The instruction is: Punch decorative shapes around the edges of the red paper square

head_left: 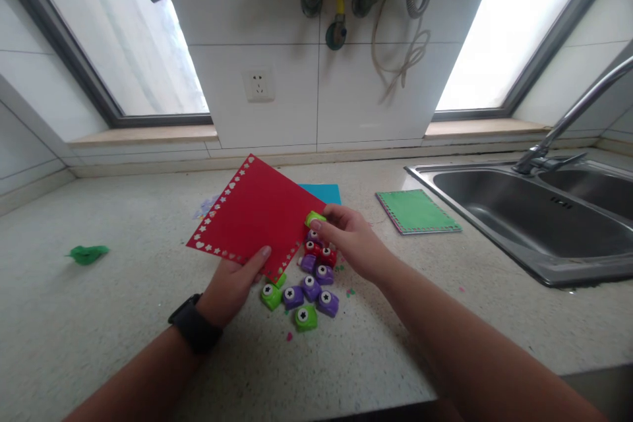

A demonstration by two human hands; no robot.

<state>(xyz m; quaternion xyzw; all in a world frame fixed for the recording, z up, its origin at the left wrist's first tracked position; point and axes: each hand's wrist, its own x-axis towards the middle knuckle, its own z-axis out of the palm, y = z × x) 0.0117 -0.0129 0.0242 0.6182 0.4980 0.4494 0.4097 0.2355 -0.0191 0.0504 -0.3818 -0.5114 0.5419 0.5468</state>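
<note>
My left hand pinches a red sheet of paper by its lower edge, thumb on top. Star and heart cut-outs run along the sheet's left and lower edges and part of the lower right one. At the sheet's right corner, my right hand grips a small green craft punch between thumb and fingers. Whether the paper sits in its slot I cannot tell. Below lie several more punches: purple ones, red ones and green ones. The sheet partly hides one green punch.
A stack of punched paper with a green sheet on top lies to the right, near the steel sink. Blue paper shows behind the red sheet. A crumpled green scrap lies far left; small paper bits dot the counter.
</note>
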